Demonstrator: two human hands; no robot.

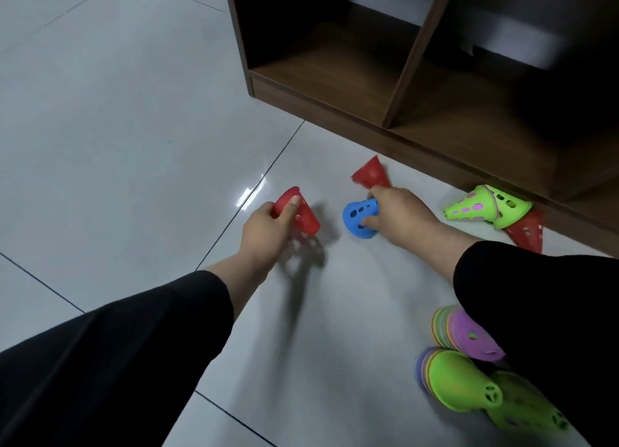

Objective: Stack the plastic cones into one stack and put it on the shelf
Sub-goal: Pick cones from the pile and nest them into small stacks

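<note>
A person crouches over a glossy pale grey tiled floor (117, 128), both arms in black sleeves reaching toward a dark brown wooden shelf (398, 88), an open-fronted unit with an upright divider between its bottom compartments.

The left hand (264, 232), well out in front of the shelf's left corner, grips a red cone (298, 212) of smooth plastic, thumb across its side and fingers curled behind. Its long axis slants, the wide rim turned up and away toward the shelf, the narrow end down and to the right, just above the floor.

The right hand (398, 212), nearer the shelf's base, curls round a blue cone (360, 217) pierced with oval holes (one fingertip pokes through a hole). This cone lies roughly level, its rounded flared rim facing left, away from the shelf's right side.

Just beyond that hand, close to the shelf's bottom edge, another red cone (371, 173) lies on the floor. Against the shelf's base to the right, a lime green cone (475, 207) with pink showing through its holes lies on its side, narrow end pointing left, over a further red perforated cone (526, 232).

Farthest from the shelf, by the right sleeve, lie a purple-topped stack (469, 336) and a green-topped stack (459, 379) of nested cones, both on their sides.
</note>
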